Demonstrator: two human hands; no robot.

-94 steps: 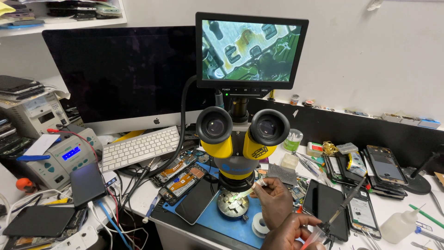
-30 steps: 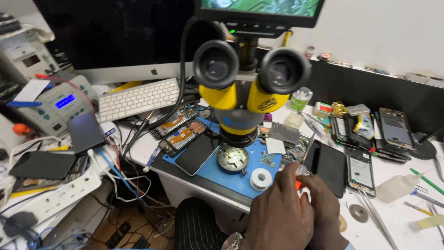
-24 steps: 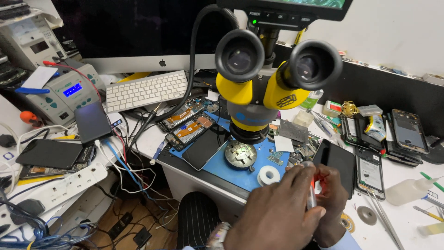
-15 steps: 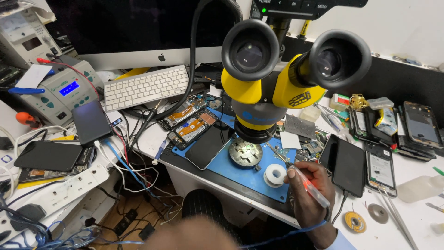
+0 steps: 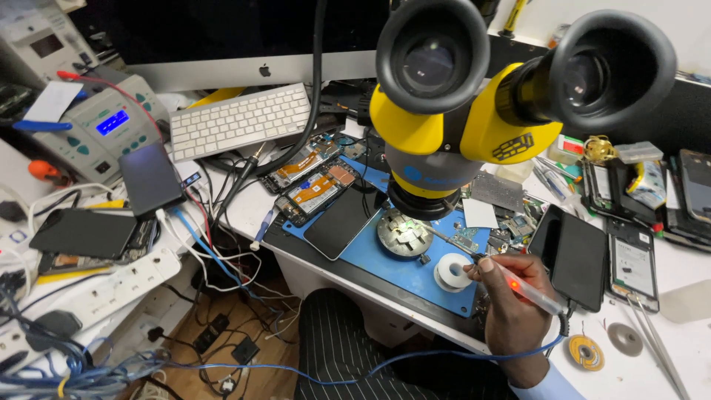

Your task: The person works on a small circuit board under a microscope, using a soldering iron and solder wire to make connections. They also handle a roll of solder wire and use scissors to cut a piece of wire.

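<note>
The right hand (image 5: 511, 311) has its grip closed on a soldering iron (image 5: 522, 289) — tip just right of the solder spool (image 5: 452, 272), which sits on the blue mat (image 5: 392, 259) below the microscope (image 5: 474, 111).

Slanted red-lit soldering iron (image 5: 523, 288) (blue-corded)

White counter (image 5: 244, 211), crowded: a blue work mat (image 5: 392, 261) sits at its front edge under the microscope, a white keyboard (image 5: 241, 120) lies behind it, dark phones (image 5: 574, 255) rest to the right, and a grey soldering station (image 5: 100, 130) stands far left.
</note>
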